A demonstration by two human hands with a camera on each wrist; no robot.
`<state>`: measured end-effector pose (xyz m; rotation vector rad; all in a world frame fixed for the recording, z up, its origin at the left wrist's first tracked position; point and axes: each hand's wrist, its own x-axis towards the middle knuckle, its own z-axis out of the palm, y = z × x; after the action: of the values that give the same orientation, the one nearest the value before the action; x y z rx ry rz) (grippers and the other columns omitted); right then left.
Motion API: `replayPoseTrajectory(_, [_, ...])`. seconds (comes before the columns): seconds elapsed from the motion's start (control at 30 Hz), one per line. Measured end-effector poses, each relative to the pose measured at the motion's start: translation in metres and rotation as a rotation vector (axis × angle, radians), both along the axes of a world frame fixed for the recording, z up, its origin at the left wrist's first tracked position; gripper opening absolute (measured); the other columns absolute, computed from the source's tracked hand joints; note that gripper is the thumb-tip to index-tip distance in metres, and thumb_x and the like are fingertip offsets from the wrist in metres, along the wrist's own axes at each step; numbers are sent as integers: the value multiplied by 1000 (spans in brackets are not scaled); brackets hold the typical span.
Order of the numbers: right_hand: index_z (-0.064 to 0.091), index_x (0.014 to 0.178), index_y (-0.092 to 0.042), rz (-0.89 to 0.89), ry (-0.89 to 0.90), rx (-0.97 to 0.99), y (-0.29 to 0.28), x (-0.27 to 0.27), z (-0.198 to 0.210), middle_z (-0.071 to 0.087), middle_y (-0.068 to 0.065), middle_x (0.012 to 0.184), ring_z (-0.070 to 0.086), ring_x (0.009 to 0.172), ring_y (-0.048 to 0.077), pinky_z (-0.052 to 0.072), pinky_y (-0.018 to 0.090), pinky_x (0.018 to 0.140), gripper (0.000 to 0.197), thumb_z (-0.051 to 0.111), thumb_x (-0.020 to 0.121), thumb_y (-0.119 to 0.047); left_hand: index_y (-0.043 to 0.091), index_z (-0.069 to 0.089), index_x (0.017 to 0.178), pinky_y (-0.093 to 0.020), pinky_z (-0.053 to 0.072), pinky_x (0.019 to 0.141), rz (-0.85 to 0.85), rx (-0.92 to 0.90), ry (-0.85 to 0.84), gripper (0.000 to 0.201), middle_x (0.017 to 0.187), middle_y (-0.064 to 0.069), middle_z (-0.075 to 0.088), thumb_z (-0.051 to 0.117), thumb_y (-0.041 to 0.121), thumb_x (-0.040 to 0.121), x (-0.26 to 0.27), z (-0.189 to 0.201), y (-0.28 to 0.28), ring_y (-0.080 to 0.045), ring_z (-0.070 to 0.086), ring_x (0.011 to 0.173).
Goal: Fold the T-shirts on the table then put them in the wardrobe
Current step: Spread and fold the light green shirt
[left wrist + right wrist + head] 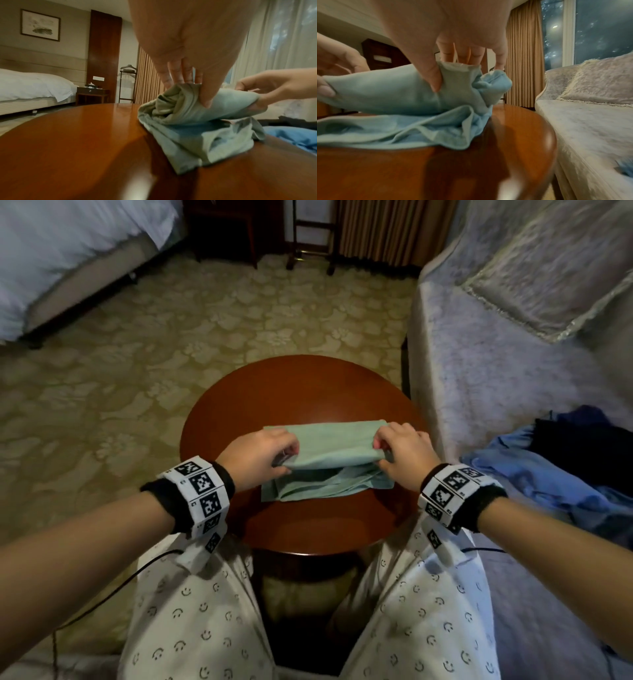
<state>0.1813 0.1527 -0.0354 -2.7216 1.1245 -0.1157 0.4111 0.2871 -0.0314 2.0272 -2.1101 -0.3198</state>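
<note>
Both hands, the left hand (262, 451) and the right hand (400, 451), are pinched on the green T-shirt (329, 440) at mid-frame. Its ends are lifted off the round worktop (308, 525), likely so one half can be folded over.

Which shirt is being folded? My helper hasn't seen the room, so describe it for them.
Find the round wooden table beside the pale sofa. The pale green T-shirt lies there, pinched by both hands, unlike the blue clothes heaped on the sofa.
</note>
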Motion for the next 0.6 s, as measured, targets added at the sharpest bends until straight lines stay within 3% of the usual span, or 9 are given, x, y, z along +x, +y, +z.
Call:
replayPoseTrajectory(0.13, [40,96,-28,59,149,16,17,-9,-17,45,-7,104,42,110,18,27,37,94,19,57,88,-24,18,55,108,-29,44,72,-36,105,-65,25,104,4,54,65,26,87,-11,-21,13,-17,54,93])
replayPoseTrajectory(0.27, [46,90,-26,81,309,101,23,-12,-23,52,-5,98,47,99,17,29,38,93,24,55,89,-48,18,57,109,-32,48,75,-66,154,-55,24,105,4,58,61,33,90,-16,-26,15,-17,57,93])
replayPoseTrajectory(0.33, [51,86,-23,48,256,102,19,-8,-18,56,-5,88,53,89,18,32,36,88,32,47,91,-54,18,59,107,-32,48,77,-10,90,-7,24,104,3,61,56,37,92,-17,-21,8,-16,58,92])
replayPoseTrajectory(0.4, [53,89,-21,8,121,4,11,1,-14,59,-2,89,57,91,20,36,34,84,32,42,95,-51,17,59,110,-29,47,83,89,-8,45,26,110,0,61,51,36,95,-19,-15,-4,-17,58,99])
replayPoseTrajectory(0.47, [55,111,-20,-31,19,-44,5,11,-15,58,3,114,52,111,23,39,37,92,34,43,95,-48,16,53,126,-32,41,98,176,-35,69,37,129,-2,54,46,38,97,-22,-13,-18,-18,50,119])
replayPoseTrajectory(0.5, [49,126,-21,-45,33,-16,2,17,-16,51,5,130,44,123,24,36,41,100,42,43,95,-48,16,45,136,-35,34,106,202,12,59,46,142,-4,45,44,41,97,-24,-15,-26,-20,41,130])
replayPoseTrajectory(0.6, [19,149,-27,-68,161,119,-3,33,-24,19,6,156,15,144,27,15,52,114,66,42,93,-54,18,11,152,-43,10,117,218,285,-33,70,160,-6,5,33,55,96,-27,-28,-41,-24,5,147])
